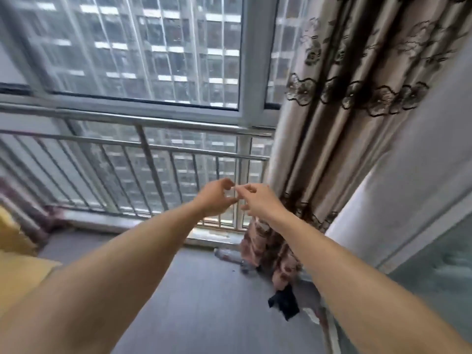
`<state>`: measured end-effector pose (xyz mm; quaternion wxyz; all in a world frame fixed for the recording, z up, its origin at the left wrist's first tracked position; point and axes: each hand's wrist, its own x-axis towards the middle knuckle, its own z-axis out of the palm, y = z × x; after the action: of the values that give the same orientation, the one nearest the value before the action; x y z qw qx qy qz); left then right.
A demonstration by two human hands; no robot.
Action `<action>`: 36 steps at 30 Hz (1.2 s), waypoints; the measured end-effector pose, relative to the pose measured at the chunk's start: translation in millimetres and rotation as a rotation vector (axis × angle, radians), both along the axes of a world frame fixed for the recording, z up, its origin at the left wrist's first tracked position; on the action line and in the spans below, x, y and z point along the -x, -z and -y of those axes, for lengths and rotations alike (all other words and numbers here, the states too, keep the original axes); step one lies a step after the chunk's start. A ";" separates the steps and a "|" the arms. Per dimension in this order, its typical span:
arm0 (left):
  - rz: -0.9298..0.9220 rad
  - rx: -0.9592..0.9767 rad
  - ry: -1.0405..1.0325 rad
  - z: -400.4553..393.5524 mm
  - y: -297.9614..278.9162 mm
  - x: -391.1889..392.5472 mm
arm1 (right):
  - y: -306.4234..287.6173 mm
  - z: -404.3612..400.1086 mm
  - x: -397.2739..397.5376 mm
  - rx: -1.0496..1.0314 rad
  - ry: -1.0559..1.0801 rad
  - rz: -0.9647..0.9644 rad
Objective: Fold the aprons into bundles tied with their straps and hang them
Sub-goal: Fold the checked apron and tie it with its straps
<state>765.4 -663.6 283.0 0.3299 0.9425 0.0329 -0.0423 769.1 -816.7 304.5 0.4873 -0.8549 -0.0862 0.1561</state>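
Note:
A pink and brown patterned apron bundle [263, 247] hangs low in front of the metal railing [178, 149], beside the curtain. Both my arms reach out to the railing's right end, just above the bundle. My left hand [217, 198] has curled fingers, its forefinger tip meeting a thin pale strap [238, 188]. My right hand [258, 200] pinches the same strap at the other side. The strap is short and blurred, and where it attaches is hidden by my right hand.
A patterned beige curtain [357, 98] hangs at the right next to a white wall. On the grey floor lie a black cloth [283, 304] and a plastic bottle [227, 254]. Yellow fabric [15, 267] sits at the left edge.

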 end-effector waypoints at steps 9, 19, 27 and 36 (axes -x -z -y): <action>-0.136 0.040 -0.438 -275.1 69.9 189.1 | 42.7 -288.6 129.6 -0.145 -0.366 -0.075; -0.349 0.119 -0.954 -520.0 162.0 452.9 | 129.4 -560.9 317.0 0.017 -0.623 -0.215; -0.457 0.243 -1.213 -586.3 211.6 549.1 | 210.8 -670.9 353.7 0.352 -0.871 -0.265; -0.635 0.195 -1.292 -668.0 278.7 561.0 | 299.7 -774.2 308.8 0.606 -0.853 -0.228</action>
<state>204.4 4.4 4.3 0.3461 0.6436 0.6732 -0.1135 460.2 -42.5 4.8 0.1180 -0.8240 -0.3235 0.4500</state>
